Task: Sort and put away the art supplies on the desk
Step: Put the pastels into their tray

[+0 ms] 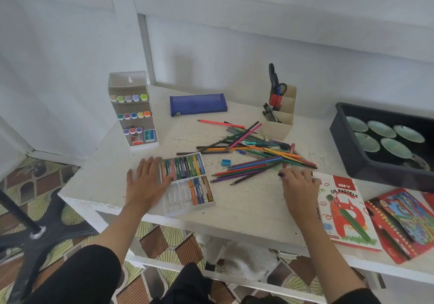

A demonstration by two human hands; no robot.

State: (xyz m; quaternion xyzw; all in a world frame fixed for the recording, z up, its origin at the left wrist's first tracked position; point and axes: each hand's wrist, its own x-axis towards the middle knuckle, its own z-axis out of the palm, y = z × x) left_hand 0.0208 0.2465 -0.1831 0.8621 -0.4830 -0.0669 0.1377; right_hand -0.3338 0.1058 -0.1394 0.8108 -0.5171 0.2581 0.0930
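An open white tray of oil pastels (178, 194) lies at the desk's front, with its lower left slots bare. My left hand (145, 181) lies flat with spread fingers against the tray's left edge. A loose heap of coloured pencils (253, 156) is spread across the middle of the desk. My right hand (298, 186) is at the heap's near right end, fingers curled, pinching a short dark pastel stick (281, 175) whose tip pokes out to the left. The oil pastels box lid (345, 212) lies just right of that hand.
A blue sharpener (226, 162) sits between tray and pencils. Behind are a marker stand (133, 113), a blue pencil case (198, 104) and a beige organizer (280, 123) with scissors and pens. A black bin of palettes (352, 160) and a red pencil box (404, 221) are at right.
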